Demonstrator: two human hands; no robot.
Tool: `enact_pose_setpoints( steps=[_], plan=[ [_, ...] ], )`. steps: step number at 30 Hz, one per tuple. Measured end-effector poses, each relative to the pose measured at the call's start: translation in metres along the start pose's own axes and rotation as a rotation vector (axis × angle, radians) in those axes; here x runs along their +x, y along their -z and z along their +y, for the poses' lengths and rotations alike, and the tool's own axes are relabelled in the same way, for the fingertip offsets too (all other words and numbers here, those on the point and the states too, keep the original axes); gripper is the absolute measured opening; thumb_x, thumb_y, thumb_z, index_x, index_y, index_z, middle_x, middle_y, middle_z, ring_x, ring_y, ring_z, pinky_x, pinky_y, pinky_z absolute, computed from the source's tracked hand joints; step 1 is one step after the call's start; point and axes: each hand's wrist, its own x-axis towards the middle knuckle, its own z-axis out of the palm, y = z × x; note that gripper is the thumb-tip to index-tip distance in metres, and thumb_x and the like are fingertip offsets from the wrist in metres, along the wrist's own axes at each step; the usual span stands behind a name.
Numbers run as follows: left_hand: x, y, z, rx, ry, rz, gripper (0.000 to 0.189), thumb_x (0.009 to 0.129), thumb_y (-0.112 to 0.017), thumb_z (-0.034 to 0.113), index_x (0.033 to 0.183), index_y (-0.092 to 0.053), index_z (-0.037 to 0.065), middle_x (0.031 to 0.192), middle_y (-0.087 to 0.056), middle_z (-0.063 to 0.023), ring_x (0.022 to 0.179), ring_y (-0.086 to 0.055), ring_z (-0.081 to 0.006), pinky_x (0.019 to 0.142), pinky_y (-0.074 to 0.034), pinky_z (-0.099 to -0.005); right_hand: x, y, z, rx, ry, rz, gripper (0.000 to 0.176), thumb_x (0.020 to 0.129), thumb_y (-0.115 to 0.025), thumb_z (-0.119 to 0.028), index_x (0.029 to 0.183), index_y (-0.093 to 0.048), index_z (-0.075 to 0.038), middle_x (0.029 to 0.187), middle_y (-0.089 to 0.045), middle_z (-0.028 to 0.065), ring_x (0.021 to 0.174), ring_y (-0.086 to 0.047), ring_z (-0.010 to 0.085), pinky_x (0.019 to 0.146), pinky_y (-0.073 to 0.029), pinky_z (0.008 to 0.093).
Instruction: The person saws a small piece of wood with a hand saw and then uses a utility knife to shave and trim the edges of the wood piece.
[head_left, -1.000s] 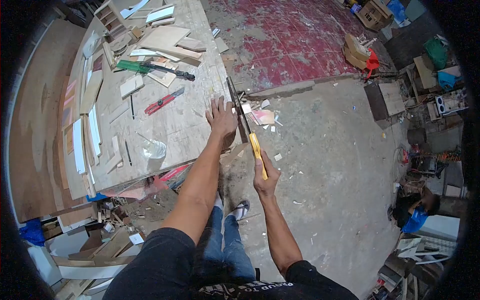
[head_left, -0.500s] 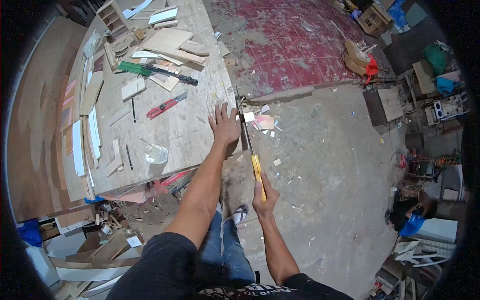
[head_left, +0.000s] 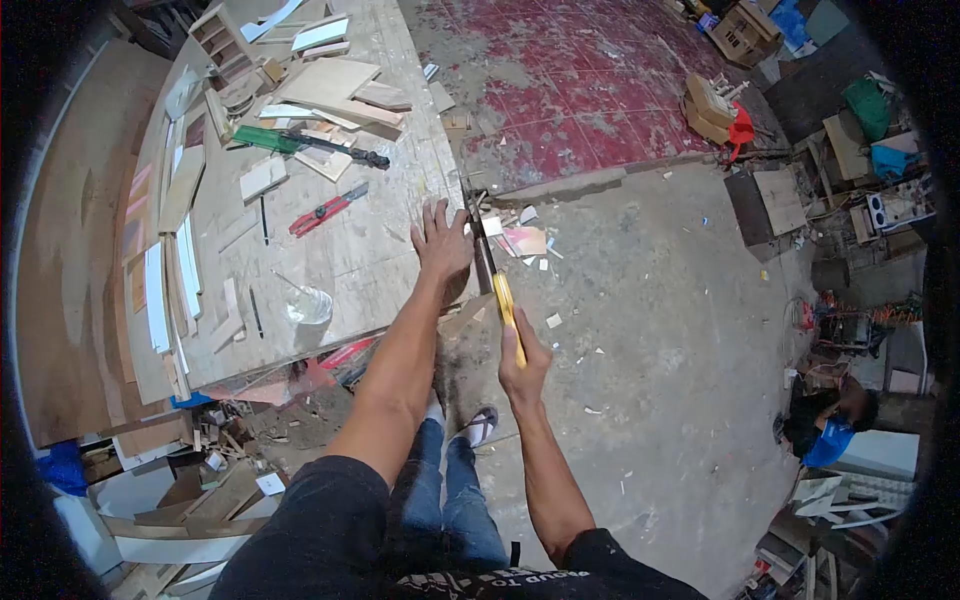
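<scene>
My right hand [head_left: 526, 362] is wrapped round the yellow handle of a handsaw [head_left: 504, 296]. The saw's narrow dark blade runs forward along the right edge of the wooden workbench [head_left: 385, 250], just beside my left hand [head_left: 443, 242]. That left hand presses down at the bench edge with its fingers spread. A small pale piece shows by its fingertips, but what lies under the palm is hidden. Further left on the bench are a red cutter-like tool [head_left: 328, 210] and a green-and-black tool [head_left: 300, 145].
Wood offcuts [head_left: 325, 85] are piled at the bench's far end, and a clear plastic cup [head_left: 309, 306] stands near its front edge. Small scraps [head_left: 525, 240] litter the concrete floor. Another person [head_left: 830, 420] is low down at the right, near stacked boards.
My right hand has pushed the saw forward, away from my body, along the bench edge. My left hand stays in place; the view has shifted slightly.
</scene>
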Motion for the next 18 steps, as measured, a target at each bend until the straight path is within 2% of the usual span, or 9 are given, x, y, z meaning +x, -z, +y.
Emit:
enact_pose_setpoints(
  steps=[3,4,7,9,11,16,18],
  plan=[
    [0.001,0.005,0.005,0.023,0.025,-0.028,0.050,0.091,-0.054,0.033,0.139,-0.047,0.021,0.160,-0.018,-0.0122,0.150,0.000,-0.0369,0.113,-0.006,-0.0671,-0.028,0.015,0.004,-0.002,0.071,0.012,0.035,0.091,-0.060,-0.006,0.125,-0.062,0.004,0.095,-0.072,0.0238,0.066,-0.066,0.0151,0.058,-0.050,0.0294],
    [-0.001,0.003,0.004,-0.010,0.017,-0.010,0.049,0.091,-0.053,0.033,0.139,-0.048,0.020,0.159,-0.019,-0.0127,0.150,-0.001,-0.0374,0.113,-0.006,-0.0670,-0.027,0.018,0.004,-0.006,0.007,-0.024,0.036,0.091,-0.060,-0.006,0.125,-0.062,0.005,0.102,-0.070,0.0266,0.073,-0.070,0.0183,0.062,-0.052,0.0292],
    [0.000,0.002,0.008,-0.015,0.026,0.062,0.048,0.092,-0.051,0.033,0.138,-0.048,0.019,0.159,-0.019,-0.0129,0.150,-0.001,-0.0378,0.113,-0.005,-0.0668,-0.018,0.015,0.003,-0.029,0.011,-0.007,0.036,0.090,-0.060,-0.004,0.125,-0.062,0.004,0.104,-0.069,0.0279,0.077,-0.072,0.0209,0.064,-0.053,0.0298],
    [-0.002,0.002,0.006,-0.005,0.010,0.015,0.048,0.093,-0.051,0.033,0.138,-0.048,0.019,0.159,-0.019,-0.0134,0.149,-0.003,-0.0381,0.114,-0.006,-0.0666,-0.036,0.031,0.002,-0.024,-0.004,-0.029,0.036,0.090,-0.059,-0.003,0.126,-0.062,0.003,0.104,-0.069,0.0277,0.074,-0.073,0.0229,0.062,-0.053,0.0303],
    [0.006,-0.001,0.001,0.052,0.014,-0.002,0.046,0.092,-0.056,0.034,0.135,-0.047,0.022,0.157,-0.020,-0.0128,0.149,-0.004,-0.0388,0.109,-0.012,-0.0715,-0.049,0.041,0.005,-0.011,0.018,-0.029,0.037,0.090,-0.060,-0.004,0.126,-0.062,0.004,0.102,-0.069,0.0274,0.072,-0.072,0.0212,0.062,-0.053,0.0293],
    [0.006,-0.004,-0.004,0.022,-0.013,0.020,0.049,0.091,-0.053,0.033,0.138,-0.047,0.020,0.159,-0.018,-0.0138,0.149,-0.002,-0.0381,0.111,-0.008,-0.0695,0.004,0.005,-0.006,0.010,0.040,-0.004,0.038,0.090,-0.060,-0.004,0.128,-0.062,0.000,0.079,-0.070,0.0193,0.058,-0.060,0.0115,0.053,-0.046,0.0291],
    [0.004,-0.004,-0.003,0.004,-0.024,0.030,0.050,0.091,-0.053,0.033,0.139,-0.047,0.020,0.158,-0.019,-0.0141,0.149,-0.002,-0.0389,0.111,-0.009,-0.0702,-0.018,0.017,-0.001,0.008,-0.016,-0.028,0.038,0.091,-0.060,-0.005,0.128,-0.062,0.001,0.082,-0.071,0.0197,0.059,-0.060,0.0112,0.054,-0.046,0.0288]
  ],
)
